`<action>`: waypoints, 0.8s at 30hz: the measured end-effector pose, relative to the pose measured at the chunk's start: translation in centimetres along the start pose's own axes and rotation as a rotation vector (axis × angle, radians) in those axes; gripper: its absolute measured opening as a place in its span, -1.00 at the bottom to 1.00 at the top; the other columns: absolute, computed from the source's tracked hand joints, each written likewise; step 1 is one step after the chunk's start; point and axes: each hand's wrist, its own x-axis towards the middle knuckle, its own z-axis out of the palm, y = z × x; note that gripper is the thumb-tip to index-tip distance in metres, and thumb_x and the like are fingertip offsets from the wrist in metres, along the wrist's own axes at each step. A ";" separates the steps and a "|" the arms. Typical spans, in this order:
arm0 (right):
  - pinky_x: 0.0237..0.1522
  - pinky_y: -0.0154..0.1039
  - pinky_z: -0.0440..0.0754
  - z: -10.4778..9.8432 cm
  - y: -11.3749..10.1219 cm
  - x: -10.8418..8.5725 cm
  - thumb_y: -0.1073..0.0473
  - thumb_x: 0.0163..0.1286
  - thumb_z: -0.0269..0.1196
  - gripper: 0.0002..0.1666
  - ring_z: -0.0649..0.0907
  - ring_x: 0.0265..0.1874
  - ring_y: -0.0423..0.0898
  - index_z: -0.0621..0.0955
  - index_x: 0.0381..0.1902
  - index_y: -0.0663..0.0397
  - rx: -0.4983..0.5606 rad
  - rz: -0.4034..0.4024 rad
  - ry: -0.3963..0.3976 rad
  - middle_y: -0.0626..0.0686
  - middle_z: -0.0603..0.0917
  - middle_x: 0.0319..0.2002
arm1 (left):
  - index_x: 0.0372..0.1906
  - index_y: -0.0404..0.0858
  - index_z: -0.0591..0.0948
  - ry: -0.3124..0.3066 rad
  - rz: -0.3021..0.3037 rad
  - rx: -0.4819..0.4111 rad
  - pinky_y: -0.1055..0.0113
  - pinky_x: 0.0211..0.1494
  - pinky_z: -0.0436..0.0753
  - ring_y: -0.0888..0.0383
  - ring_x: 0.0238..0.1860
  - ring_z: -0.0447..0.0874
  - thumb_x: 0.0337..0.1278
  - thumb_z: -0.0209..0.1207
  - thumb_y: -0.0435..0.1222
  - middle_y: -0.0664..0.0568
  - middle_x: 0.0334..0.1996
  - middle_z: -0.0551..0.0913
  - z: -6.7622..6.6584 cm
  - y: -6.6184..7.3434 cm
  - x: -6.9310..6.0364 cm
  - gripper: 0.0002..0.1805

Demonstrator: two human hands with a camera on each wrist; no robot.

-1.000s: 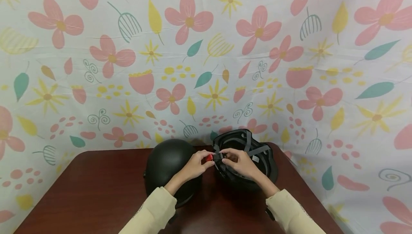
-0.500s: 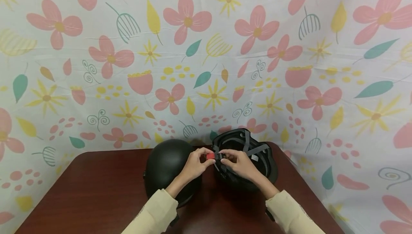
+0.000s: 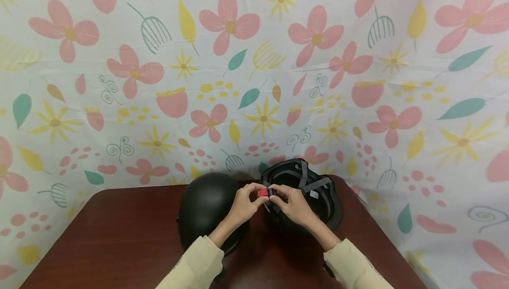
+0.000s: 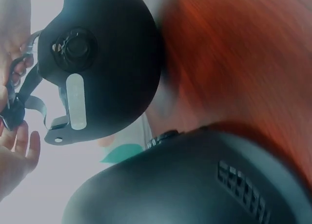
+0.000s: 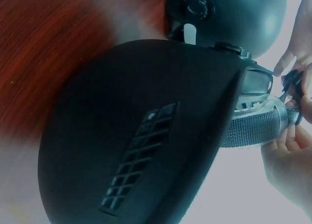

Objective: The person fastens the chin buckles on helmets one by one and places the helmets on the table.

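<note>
An upturned black helmet (image 3: 336, 211) stands on the table, its lining and grey straps (image 3: 318, 186) facing up. Over its left rim, both hands meet at the chin-strap buckle. My left hand (image 3: 242, 205) pinches the buckle's red part (image 3: 262, 192) between thumb and fingers. My right hand (image 3: 296, 204) pinches the black part (image 3: 272, 192) beside it. Whether the two parts are locked together cannot be told. In the left wrist view, the black buckle (image 4: 13, 114) lies between the fingertips. The right wrist view shows the strap webbing (image 5: 256, 129) running from the helmet to the hands.
A second black helmet (image 3: 207, 205) sits dome up to the left, under my left forearm. Both stand on a dark red-brown table (image 3: 119, 231). Behind it hangs a flower-patterned cloth (image 3: 254, 81).
The red buckle part shows more between my left fingers than a second ago. My hands have drawn slightly closer together, the left shifting a little right. Both helmets stay in place.
</note>
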 end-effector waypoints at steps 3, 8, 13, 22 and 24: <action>-0.45 -0.41 0.46 -0.2 0.1 -0.1 0.28 0.34 0.27 -0.73 0.49 -0.53 -0.36 0.66 -0.01 0.17 0.012 0.009 -0.009 0.05 0.66 -0.39 | -0.09 -0.31 0.65 0.025 0.002 -0.006 0.24 -0.12 0.60 0.07 -0.21 0.59 0.12 0.33 -0.34 -0.12 -0.21 0.71 0.4 0.0 -0.1 -0.75; -0.47 -0.39 0.50 -0.6 0.4 -0.3 0.25 0.36 0.25 -0.70 0.53 -0.56 -0.33 0.63 0.04 0.16 0.045 0.073 -0.018 0.05 0.69 -0.39 | -0.07 -0.27 0.66 0.068 -0.002 -0.044 0.41 -0.16 0.53 0.10 -0.25 0.55 0.12 0.33 -0.34 -0.09 -0.25 0.69 1.2 0.0 0.0 -0.75; -0.50 -0.40 0.42 -0.8 1.1 -0.5 0.21 0.39 0.24 -0.68 0.44 -0.62 -0.34 0.61 0.08 0.10 0.040 0.140 -0.044 -0.01 0.61 -0.46 | -0.06 -0.31 0.66 0.094 -0.015 -0.094 0.37 -0.21 0.58 0.03 -0.28 0.57 0.08 0.35 -0.38 -0.13 -0.19 0.65 1.9 -0.1 -0.1 -0.72; -0.48 -0.38 0.40 -1.6 2.5 -1.1 0.18 0.38 0.25 -0.62 0.47 -0.57 -0.25 0.59 0.14 0.11 0.013 0.262 -0.021 0.05 0.65 -0.36 | 0.05 -0.33 0.62 0.062 -0.088 -0.104 0.37 -0.15 0.61 -0.07 -0.21 0.58 0.13 0.33 -0.35 -0.19 -0.10 0.61 2.6 -0.5 -0.8 -0.63; -0.44 -0.38 0.43 -1.8 2.9 -1.3 0.19 0.38 0.25 -0.61 0.54 -0.51 -0.22 0.59 0.15 0.13 0.002 0.284 -0.005 0.08 0.70 -0.30 | 0.07 -0.34 0.61 0.052 -0.095 -0.110 0.35 -0.13 0.61 -0.10 -0.19 0.58 0.14 0.33 -0.32 -0.21 -0.08 0.61 2.8 -0.6 -1.0 -0.62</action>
